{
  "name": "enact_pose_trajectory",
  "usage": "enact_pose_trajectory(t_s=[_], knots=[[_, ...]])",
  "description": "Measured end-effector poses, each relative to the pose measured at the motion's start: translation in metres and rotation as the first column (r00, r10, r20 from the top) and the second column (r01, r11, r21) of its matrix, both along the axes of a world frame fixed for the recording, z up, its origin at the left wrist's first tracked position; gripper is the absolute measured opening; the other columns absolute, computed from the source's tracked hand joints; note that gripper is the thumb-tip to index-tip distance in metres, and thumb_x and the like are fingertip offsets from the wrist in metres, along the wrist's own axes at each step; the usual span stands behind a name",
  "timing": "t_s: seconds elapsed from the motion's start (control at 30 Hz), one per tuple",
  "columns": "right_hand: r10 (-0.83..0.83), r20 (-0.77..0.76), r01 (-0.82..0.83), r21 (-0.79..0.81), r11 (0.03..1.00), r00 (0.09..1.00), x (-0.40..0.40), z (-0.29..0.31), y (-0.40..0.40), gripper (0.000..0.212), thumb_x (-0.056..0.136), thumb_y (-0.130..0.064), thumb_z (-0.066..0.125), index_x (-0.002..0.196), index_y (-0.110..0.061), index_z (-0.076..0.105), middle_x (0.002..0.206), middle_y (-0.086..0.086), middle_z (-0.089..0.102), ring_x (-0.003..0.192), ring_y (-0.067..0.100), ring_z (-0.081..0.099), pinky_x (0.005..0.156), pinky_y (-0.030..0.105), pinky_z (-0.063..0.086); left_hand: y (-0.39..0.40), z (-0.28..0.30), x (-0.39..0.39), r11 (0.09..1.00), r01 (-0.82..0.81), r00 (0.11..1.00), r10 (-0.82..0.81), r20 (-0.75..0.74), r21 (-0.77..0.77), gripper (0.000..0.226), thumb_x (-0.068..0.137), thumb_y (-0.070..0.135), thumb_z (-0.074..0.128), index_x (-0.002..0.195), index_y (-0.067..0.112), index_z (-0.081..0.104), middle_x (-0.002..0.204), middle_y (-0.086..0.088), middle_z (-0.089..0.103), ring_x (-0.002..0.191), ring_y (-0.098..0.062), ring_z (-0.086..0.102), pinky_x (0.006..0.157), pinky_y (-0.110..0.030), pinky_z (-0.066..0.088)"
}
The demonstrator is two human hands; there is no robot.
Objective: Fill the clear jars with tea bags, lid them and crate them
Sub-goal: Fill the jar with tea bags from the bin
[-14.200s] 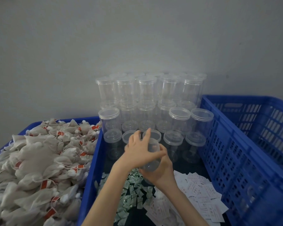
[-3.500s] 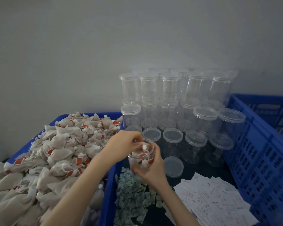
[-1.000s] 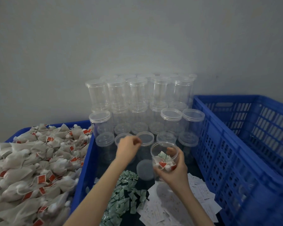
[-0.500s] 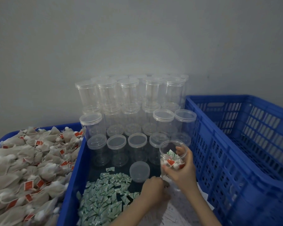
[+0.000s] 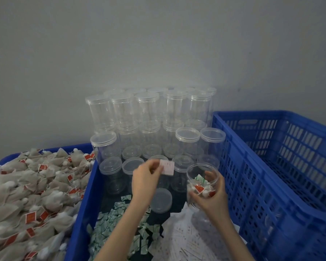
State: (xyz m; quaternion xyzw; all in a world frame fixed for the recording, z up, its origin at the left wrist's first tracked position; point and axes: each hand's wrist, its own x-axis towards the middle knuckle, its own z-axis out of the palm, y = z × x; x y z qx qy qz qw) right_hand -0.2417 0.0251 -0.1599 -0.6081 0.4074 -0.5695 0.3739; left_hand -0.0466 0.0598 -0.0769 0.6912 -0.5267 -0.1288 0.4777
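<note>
My right hand (image 5: 212, 199) grips an open clear jar (image 5: 202, 182) holding several tea bags with red tags and a green-and-white sachet. My left hand (image 5: 146, 180) pinches a small white paper slip (image 5: 167, 167), held up just left of the jar's mouth. The jar's loose lid (image 5: 161, 200) lies flat on the middle crate's floor below my left hand. A heap of tea bags (image 5: 32, 194) fills the blue crate at the left.
Stacked empty lidded jars (image 5: 149, 125) stand at the back against the grey wall. Green sachets (image 5: 119, 228) and white slips (image 5: 188, 238) cover the middle crate's floor. A large blue crate (image 5: 271, 166) stands at the right, nothing visible in it.
My left hand went down to the white slips, then rose with one slip beside the jar. The jar in my right hand stayed near the right crate.
</note>
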Motion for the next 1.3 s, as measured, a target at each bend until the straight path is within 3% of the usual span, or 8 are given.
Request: enact_pose_trajectory(t_s=[0.13, 0.27, 0.37, 0.57, 0.83, 0.9, 1.07, 1.3], knots=[[0.035, -0.017, -0.035, 0.013, 0.999, 0.999, 0.012, -0.003, 0.002, 0.09, 0.063, -0.008, 0.092, 0.128, -0.044, 0.042, 0.123, -0.015, 0.058, 0.106, -0.001, 0.062, 0.081, 0.019, 0.055, -0.003, 0.048, -0.006, 0.979, 0.198, 0.968, -0.204, -0.146, -0.054, 0.017, 0.085, 0.021, 0.072, 0.089, 0.033, 0.059, 0.07, 0.019, 0.07, 0.065, 0.009, 0.063, 0.051, -0.008, 0.044], [0.075, -0.013, -0.075, 0.018, 0.997, 0.997, 0.03, -0.002, 0.007, 0.084, 0.065, -0.01, 0.092, 0.127, -0.04, 0.045, 0.116, -0.014, 0.065, 0.1, 0.002, 0.066, 0.078, 0.018, 0.054, -0.009, 0.054, -0.027, 0.889, 0.328, 0.893, -0.402, 0.202, 0.319, 0.008, 0.084, 0.023, 0.071, 0.083, 0.026, 0.063, 0.092, 0.005, 0.072, 0.087, -0.011, 0.067, 0.081, -0.033, 0.057], [0.09, -0.037, -0.09, 0.006, 0.996, 0.995, 0.036, 0.001, 0.011, 0.076, 0.066, -0.015, 0.091, 0.122, -0.041, 0.047, 0.108, -0.02, 0.067, 0.097, 0.0, 0.067, 0.072, 0.012, 0.052, -0.009, 0.049, -0.032, 0.871, 0.206, 0.719, -0.444, 0.535, 0.446, 0.013, 0.087, 0.025, 0.065, 0.094, 0.03, 0.073, 0.102, 0.005, 0.069, 0.097, -0.017, 0.063, 0.081, -0.035, 0.055], [0.096, -0.061, -0.096, -0.003, 0.995, 0.994, 0.041, 0.0, 0.015, 0.08, 0.065, -0.013, 0.092, 0.125, -0.038, 0.045, 0.113, -0.014, 0.065, 0.099, 0.002, 0.066, 0.077, 0.016, 0.053, -0.012, 0.046, -0.026, 0.869, 0.191, 0.615, -0.468, 0.635, 0.455, 0.017, 0.087, 0.027, 0.068, 0.101, 0.032, 0.076, 0.107, 0.002, 0.066, 0.099, -0.019, 0.059, 0.073, -0.031, 0.05], [0.031, -0.032, -0.031, 0.017, 0.999, 0.999, 0.032, -0.008, 0.005, 0.091, 0.058, -0.011, 0.093, 0.126, -0.048, 0.044, 0.118, -0.019, 0.062, 0.104, -0.005, 0.061, 0.077, 0.01, 0.051, -0.014, 0.036, 0.016, 0.937, 0.221, 0.858, -0.319, 0.404, 0.271, 0.016, 0.091, 0.03, 0.061, 0.097, 0.024, 0.074, 0.091, 0.008, 0.071, 0.082, -0.01, 0.063, 0.08, -0.034, 0.054], [0.013, -0.032, -0.012, 0.031, 0.999, 0.999, 0.027, -0.01, 0.002, 0.095, 0.058, -0.013, 0.094, 0.123, -0.059, 0.042, 0.12, -0.022, 0.059, 0.106, -0.006, 0.06, 0.078, 0.013, 0.053, -0.017, 0.016, 0.03, 0.925, 0.09, 0.837, -0.271, 0.475, 0.369, 0.019, 0.092, 0.031, 0.059, 0.103, 0.02, 0.07, 0.102, 0.001, 0.07, 0.094, -0.018, 0.064, 0.084, -0.036, 0.053], [-0.01, -0.047, 0.011, 0.015, 1.0, 0.999, 0.023, -0.013, -0.001, 0.098, 0.06, -0.018, 0.095, 0.115, -0.074, 0.037, 0.116, -0.039, 0.055, 0.106, -0.009, 0.059, 0.077, 0.01, 0.052, -0.024, -0.046, 0.018, 0.675, -0.012, 0.771, -0.464, 0.436, 0.738, 0.061, 0.087, 0.05, 0.06, 0.135, 0.015, 0.05, 0.133, -0.006, 0.054, 0.119, -0.024, 0.053, 0.096, -0.039, 0.046], [-0.003, -0.07, 0.004, 0.01, 1.0, 0.998, 0.025, -0.013, 0.001, 0.092, 0.06, -0.012, 0.094, 0.12, -0.059, 0.042, 0.115, -0.038, 0.057, 0.106, -0.008, 0.06, 0.078, 0.009, 0.051, -0.025, -0.077, 0.012, 0.743, -0.033, 0.818, -0.364, 0.445, 0.669, 0.074, 0.084, 0.056, 0.059, 0.144, 0.017, 0.038, 0.137, -0.005, 0.047, 0.124, -0.023, 0.046, 0.098, -0.038, 0.043]])
